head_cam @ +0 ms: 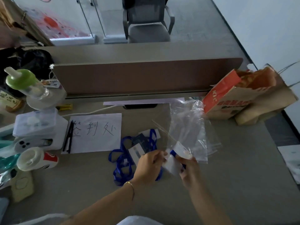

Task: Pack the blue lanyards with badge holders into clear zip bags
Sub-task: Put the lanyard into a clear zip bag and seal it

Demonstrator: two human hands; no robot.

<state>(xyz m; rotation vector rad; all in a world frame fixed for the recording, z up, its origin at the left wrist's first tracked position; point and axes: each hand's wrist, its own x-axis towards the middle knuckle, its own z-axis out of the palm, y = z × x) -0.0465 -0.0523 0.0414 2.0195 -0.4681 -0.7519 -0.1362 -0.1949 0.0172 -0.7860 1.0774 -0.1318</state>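
Above the grey desk [227, 184], left hand [148, 166] and right hand [189, 170] pinching a badge holder [172, 166] at the clear zip bag [186, 132] mouth, blue lanyards [123, 161] heaped just left, beside a handwritten paper sign [95, 132]

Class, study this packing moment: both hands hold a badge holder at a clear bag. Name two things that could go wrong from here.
1. The blue lanyards lie tangled under the left hand; pulling one may drag others along.
2. The clear zip bag looks limp and held at only one edge, so the badge holder gripped by the right hand may catch on its mouth.
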